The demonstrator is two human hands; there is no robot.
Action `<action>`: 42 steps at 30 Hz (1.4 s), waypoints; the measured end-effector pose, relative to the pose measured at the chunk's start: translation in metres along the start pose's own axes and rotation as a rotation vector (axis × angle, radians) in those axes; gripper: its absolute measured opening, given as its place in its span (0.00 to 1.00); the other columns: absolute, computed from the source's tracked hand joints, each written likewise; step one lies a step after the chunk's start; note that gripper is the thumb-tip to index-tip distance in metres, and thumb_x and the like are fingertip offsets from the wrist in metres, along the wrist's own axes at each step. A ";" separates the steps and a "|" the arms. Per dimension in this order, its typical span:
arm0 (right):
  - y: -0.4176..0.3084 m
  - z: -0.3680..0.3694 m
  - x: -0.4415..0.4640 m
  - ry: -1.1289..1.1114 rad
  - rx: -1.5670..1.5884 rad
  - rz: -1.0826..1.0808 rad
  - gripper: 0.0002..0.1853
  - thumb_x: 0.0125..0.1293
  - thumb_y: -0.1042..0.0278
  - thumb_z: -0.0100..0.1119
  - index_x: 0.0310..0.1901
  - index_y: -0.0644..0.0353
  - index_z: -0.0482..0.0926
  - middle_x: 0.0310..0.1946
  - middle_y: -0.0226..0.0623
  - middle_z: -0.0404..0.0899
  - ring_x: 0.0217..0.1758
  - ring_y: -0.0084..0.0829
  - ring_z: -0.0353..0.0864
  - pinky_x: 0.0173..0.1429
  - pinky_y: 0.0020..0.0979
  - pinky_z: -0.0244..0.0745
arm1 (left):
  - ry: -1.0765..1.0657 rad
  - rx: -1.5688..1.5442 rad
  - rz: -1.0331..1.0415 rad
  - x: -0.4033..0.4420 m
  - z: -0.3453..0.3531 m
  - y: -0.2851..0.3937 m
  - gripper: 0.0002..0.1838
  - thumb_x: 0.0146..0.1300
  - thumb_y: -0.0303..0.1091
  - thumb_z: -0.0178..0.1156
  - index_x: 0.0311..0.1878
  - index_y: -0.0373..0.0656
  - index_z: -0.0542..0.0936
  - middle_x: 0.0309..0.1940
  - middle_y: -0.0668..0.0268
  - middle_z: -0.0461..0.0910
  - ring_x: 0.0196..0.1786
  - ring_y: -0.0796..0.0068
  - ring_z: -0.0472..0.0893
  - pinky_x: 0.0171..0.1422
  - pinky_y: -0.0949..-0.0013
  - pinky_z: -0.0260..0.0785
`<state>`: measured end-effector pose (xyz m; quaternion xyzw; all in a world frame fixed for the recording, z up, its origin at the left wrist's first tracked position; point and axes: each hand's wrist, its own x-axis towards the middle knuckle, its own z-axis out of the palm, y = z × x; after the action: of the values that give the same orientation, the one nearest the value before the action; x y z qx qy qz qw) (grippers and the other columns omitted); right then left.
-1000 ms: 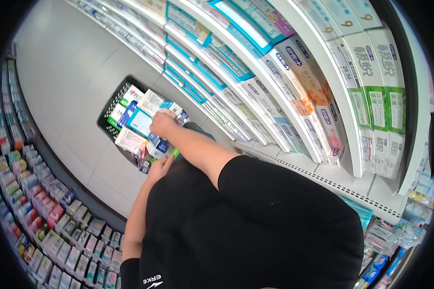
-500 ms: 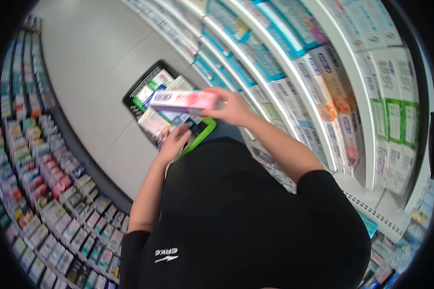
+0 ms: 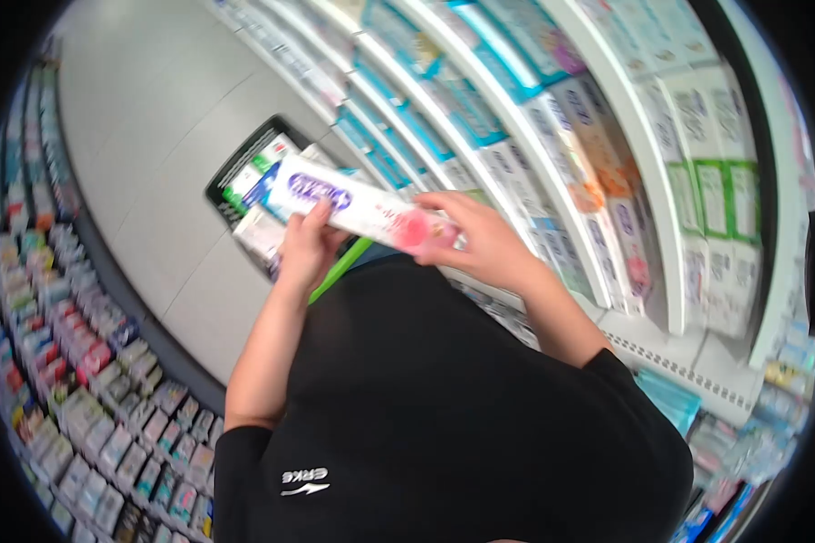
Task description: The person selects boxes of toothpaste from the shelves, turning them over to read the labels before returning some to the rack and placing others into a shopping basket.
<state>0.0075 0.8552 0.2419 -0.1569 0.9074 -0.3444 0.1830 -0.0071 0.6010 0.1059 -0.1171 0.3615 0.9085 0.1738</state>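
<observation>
Between my hands is a long white-and-pink pack (image 3: 371, 213) with a purple logo and pink flower print. My left hand (image 3: 310, 244) grips its left part, the thumb lying on the upper face. Closed round the pink end is my right hand (image 3: 480, 237). Below and behind the pack stands a black shopping basket (image 3: 215, 192) with a green handle (image 3: 340, 269), holding several packaged goods. Among these, a pale box (image 3: 261, 237) shows near my left hand. The pack hides part of the basket.
White shelves (image 3: 566, 77) with rows of packs run along the right, close to my right arm. A low display (image 3: 86, 362) of many small boxes curves along the left. Grey floor tiles (image 3: 145, 118) lie between them.
The pack has come nearer and turned its printed face up toward me. My left hand has risen from beside the basket and taken hold of it; my right hand has kept its grip.
</observation>
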 end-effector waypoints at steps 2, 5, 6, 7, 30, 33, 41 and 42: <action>0.002 0.008 0.002 0.083 -0.006 -0.038 0.37 0.63 0.54 0.73 0.70 0.60 0.70 0.64 0.48 0.76 0.66 0.48 0.76 0.68 0.41 0.71 | -0.098 -0.006 0.011 -0.002 0.009 -0.007 0.25 0.74 0.40 0.60 0.64 0.30 0.71 0.60 0.52 0.80 0.64 0.57 0.80 0.73 0.48 0.71; 0.009 0.015 0.000 0.119 0.066 -0.029 0.31 0.66 0.59 0.70 0.68 0.59 0.71 0.63 0.48 0.75 0.66 0.50 0.75 0.67 0.42 0.72 | -0.244 0.032 -0.001 0.001 0.021 -0.012 0.30 0.72 0.38 0.63 0.70 0.31 0.68 0.68 0.52 0.73 0.70 0.58 0.74 0.77 0.52 0.64; 0.011 0.012 -0.001 0.112 0.095 0.004 0.31 0.66 0.60 0.69 0.68 0.59 0.71 0.63 0.48 0.76 0.66 0.50 0.75 0.67 0.43 0.72 | -0.288 0.068 -0.008 -0.002 0.038 0.000 0.32 0.71 0.38 0.64 0.71 0.31 0.67 0.69 0.52 0.72 0.71 0.58 0.73 0.78 0.54 0.62; 0.013 0.009 -0.002 0.098 0.127 0.033 0.31 0.66 0.60 0.69 0.68 0.59 0.71 0.63 0.48 0.76 0.66 0.51 0.74 0.67 0.43 0.72 | -0.318 0.258 -0.042 0.006 0.020 -0.011 0.33 0.70 0.36 0.65 0.72 0.31 0.66 0.70 0.52 0.72 0.71 0.58 0.73 0.78 0.55 0.61; 0.140 -0.096 -0.066 0.711 -0.845 0.633 0.28 0.74 0.59 0.58 0.73 0.53 0.68 0.62 0.50 0.79 0.57 0.52 0.83 0.61 0.47 0.77 | -0.160 1.443 -0.038 -0.004 -0.083 -0.086 0.21 0.65 0.47 0.67 0.55 0.44 0.84 0.37 0.50 0.86 0.40 0.51 0.86 0.46 0.56 0.77; 0.149 -0.096 -0.064 0.765 -0.896 0.539 0.29 0.74 0.61 0.57 0.73 0.57 0.67 0.65 0.52 0.77 0.60 0.53 0.81 0.63 0.48 0.76 | -0.147 1.431 -0.073 -0.004 -0.084 -0.086 0.22 0.65 0.49 0.67 0.56 0.45 0.84 0.36 0.51 0.86 0.37 0.53 0.87 0.45 0.58 0.78; 0.155 -0.099 -0.055 0.781 -0.938 0.486 0.30 0.75 0.58 0.56 0.75 0.56 0.66 0.56 0.54 0.80 0.57 0.53 0.82 0.60 0.47 0.76 | -0.148 1.430 -0.042 -0.004 -0.086 -0.087 0.23 0.65 0.51 0.67 0.55 0.46 0.85 0.36 0.53 0.87 0.37 0.54 0.87 0.44 0.58 0.78; 0.154 -0.099 -0.054 0.789 -0.958 0.478 0.31 0.75 0.55 0.56 0.75 0.55 0.65 0.52 0.54 0.83 0.53 0.52 0.83 0.57 0.47 0.77 | -0.150 1.425 -0.041 -0.004 -0.086 -0.087 0.23 0.65 0.51 0.67 0.55 0.45 0.85 0.36 0.53 0.87 0.36 0.54 0.87 0.44 0.58 0.77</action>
<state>-0.0128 1.0438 0.2177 0.1224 0.9689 0.1153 -0.1815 0.0391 0.5993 -0.0073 0.0807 0.8518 0.4536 0.2495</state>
